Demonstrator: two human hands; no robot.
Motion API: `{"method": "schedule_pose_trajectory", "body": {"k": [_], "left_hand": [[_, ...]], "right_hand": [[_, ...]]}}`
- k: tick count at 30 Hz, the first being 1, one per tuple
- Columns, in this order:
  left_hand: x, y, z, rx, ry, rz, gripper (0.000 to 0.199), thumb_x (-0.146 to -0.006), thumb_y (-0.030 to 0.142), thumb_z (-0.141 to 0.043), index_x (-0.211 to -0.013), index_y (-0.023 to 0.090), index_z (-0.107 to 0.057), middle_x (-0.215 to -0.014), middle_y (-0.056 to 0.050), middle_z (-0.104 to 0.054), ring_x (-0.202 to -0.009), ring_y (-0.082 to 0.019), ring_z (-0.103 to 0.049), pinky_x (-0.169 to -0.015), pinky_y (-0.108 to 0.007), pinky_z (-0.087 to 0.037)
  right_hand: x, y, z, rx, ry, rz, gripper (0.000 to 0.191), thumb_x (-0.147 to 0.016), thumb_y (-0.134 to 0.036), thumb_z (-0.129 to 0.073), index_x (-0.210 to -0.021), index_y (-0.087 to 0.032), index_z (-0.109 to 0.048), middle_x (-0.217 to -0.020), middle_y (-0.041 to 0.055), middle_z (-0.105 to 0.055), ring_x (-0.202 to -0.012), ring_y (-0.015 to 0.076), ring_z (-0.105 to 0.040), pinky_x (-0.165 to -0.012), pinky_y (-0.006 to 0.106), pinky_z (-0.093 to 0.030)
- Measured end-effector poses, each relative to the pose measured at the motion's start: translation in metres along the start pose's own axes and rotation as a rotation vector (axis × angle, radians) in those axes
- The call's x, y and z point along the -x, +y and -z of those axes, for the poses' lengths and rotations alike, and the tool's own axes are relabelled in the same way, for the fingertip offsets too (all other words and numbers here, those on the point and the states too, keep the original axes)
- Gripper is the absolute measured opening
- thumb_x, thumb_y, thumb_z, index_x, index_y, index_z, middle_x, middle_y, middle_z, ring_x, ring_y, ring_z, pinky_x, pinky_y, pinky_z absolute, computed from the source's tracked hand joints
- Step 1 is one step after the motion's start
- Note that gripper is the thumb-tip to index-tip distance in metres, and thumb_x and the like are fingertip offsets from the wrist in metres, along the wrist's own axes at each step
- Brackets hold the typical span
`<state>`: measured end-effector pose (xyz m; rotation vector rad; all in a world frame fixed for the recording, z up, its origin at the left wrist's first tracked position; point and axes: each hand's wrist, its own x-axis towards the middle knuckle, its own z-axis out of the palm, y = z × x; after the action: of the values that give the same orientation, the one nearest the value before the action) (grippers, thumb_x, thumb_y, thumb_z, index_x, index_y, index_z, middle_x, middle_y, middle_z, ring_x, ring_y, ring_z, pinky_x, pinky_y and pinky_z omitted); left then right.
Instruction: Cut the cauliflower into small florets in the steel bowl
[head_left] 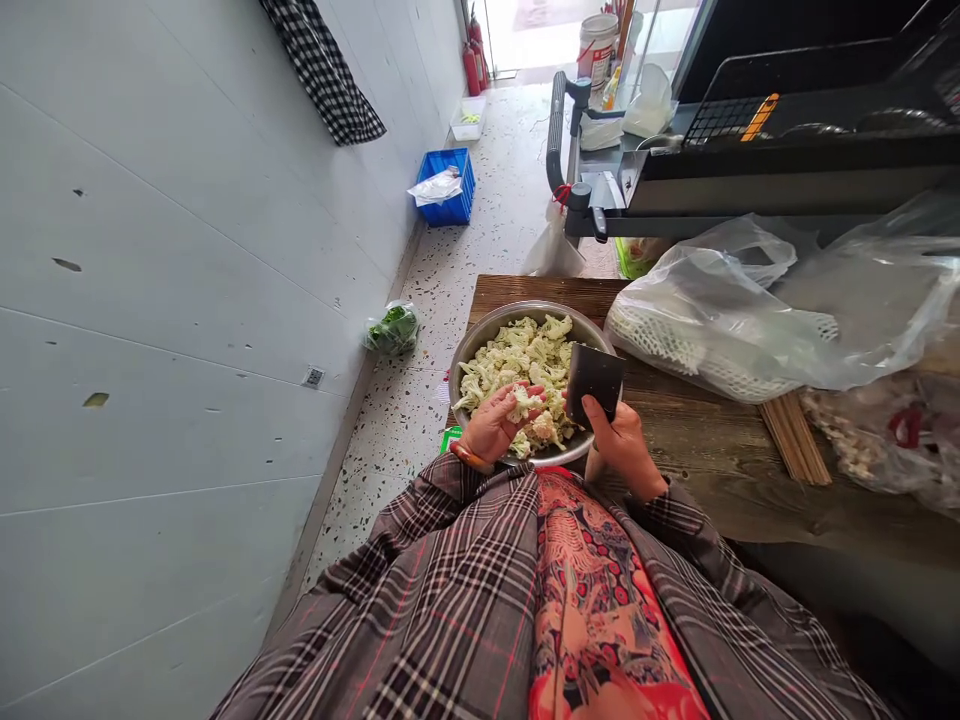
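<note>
A round metal bowl [609, 350] full of cut cauliflower [514, 352] stands at the near left end of the wooden table. Over its near part, my left hand [489, 428] is turned palm up, with a small cauliflower floret [526, 404] held in the curled fingers. My right hand [630, 452] grips a cleaver [594, 376] at the bowl's right side. Its broad dark blade points up and away, with my thumb pressed on it, and covers part of the bowl's rim. The cleaver's handle is mostly hidden in my hand.
Plastic bags [697, 320] with net-wrapped produce lie on the wooden table [682, 450], near wooden sticks [796, 440]. A bag of greens [394, 328] and a blue crate [448, 205] sit on the floor along the left wall. A dark metal cart [750, 190] stands beyond the table.
</note>
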<state>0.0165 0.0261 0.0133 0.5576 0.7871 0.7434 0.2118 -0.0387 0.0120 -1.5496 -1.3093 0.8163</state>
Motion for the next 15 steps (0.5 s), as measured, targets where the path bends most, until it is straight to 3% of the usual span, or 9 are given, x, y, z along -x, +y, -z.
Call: {"method": "schedule_pose_trajectory", "body": {"k": [5, 10, 13, 15], "left_hand": [[0.001, -0.001, -0.008, -0.050, 0.025, 0.064, 0.036, -0.083, 0.039, -0.062, -0.110, 0.016, -0.055, -0.105, -0.010, -0.068, -0.094, -0.020, -0.068, -0.090, -0.041, -0.054], [0.001, -0.004, -0.009, -0.095, 0.078, 0.125, 0.041, -0.082, 0.043, -0.061, -0.115, 0.019, -0.054, -0.098, -0.008, -0.066, -0.076, -0.018, -0.068, -0.065, -0.031, -0.057], [0.002, -0.005, -0.010, -0.187, 0.064, 0.092, 0.044, -0.079, 0.046, -0.064, -0.111, 0.018, -0.056, -0.086, -0.005, -0.064, -0.062, -0.013, -0.064, -0.043, -0.019, -0.042], [0.003, -0.005, -0.010, -0.245, 0.069, 0.058, 0.048, -0.077, 0.046, -0.067, -0.114, 0.018, -0.055, -0.084, -0.003, -0.062, -0.059, -0.011, -0.062, -0.039, -0.016, -0.035]], "right_hand": [[0.004, -0.018, 0.000, -0.058, -0.065, 0.012, 0.039, -0.092, -0.049, -0.046, -0.079, -0.017, -0.064, -0.067, 0.0026, -0.060, -0.061, 0.0156, -0.051, -0.058, 0.028, -0.044], [0.005, -0.024, -0.006, -0.083, -0.091, 0.005, 0.041, -0.091, -0.050, -0.047, -0.072, -0.017, -0.062, -0.065, 0.0023, -0.059, -0.061, 0.0153, -0.051, -0.058, 0.027, -0.043], [0.005, -0.025, -0.009, -0.141, -0.152, -0.007, 0.041, -0.091, -0.049, -0.047, -0.076, -0.016, -0.065, -0.070, 0.0029, -0.064, -0.065, 0.0152, -0.055, -0.061, 0.026, -0.045], [0.005, -0.024, -0.010, -0.179, -0.176, -0.025, 0.042, -0.091, -0.050, -0.047, -0.079, -0.015, -0.066, -0.073, 0.0034, -0.066, -0.066, 0.0155, -0.058, -0.062, 0.026, -0.047]]}}
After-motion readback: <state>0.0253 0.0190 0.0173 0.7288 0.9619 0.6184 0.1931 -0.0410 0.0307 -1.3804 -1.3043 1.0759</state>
